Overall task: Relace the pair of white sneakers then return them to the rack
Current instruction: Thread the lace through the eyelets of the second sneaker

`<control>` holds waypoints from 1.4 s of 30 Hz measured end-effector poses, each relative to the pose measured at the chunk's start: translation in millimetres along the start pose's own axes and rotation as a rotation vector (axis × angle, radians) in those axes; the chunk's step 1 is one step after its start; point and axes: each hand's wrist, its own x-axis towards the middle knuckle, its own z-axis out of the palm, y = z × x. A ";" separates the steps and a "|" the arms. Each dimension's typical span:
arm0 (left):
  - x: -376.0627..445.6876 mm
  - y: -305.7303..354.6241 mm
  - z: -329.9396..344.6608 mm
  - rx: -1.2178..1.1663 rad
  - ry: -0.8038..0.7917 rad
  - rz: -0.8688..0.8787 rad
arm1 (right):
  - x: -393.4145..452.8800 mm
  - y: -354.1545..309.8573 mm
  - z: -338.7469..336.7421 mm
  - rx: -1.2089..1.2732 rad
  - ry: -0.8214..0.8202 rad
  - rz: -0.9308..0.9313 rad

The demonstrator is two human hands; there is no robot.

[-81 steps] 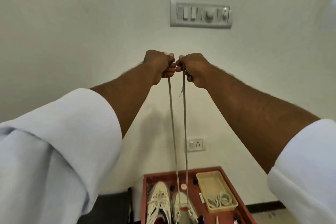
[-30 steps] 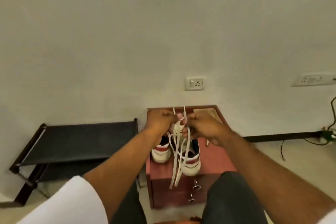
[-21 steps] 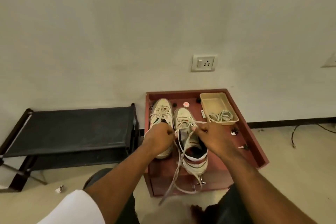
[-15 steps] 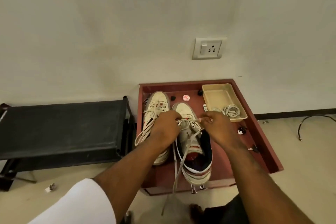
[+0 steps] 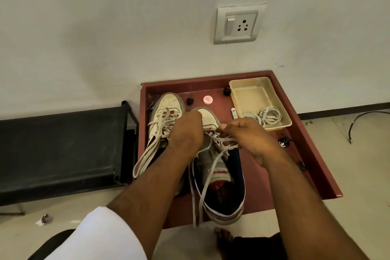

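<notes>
Head view: left hand and right hand each pinch the lace over the right sneaker; uneven pulling could leave mismatched ends.

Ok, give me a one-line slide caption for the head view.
Both hands, left and right, lacing the right-hand white sneaker on the red tray.

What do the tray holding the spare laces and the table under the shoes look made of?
Tray: looks like cream moulded plastic, matte and scuffed; thin walls, rounded corners. Table: probably wood or laminated board in a reddish-brown, slightly glossy coat; flat top with a raised lip. Its core does not show.
</notes>
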 end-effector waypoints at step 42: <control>15.6 -7.1 -18.3 -0.173 -0.105 0.029 | 40.3 22.1 16.9 -0.487 0.079 -0.268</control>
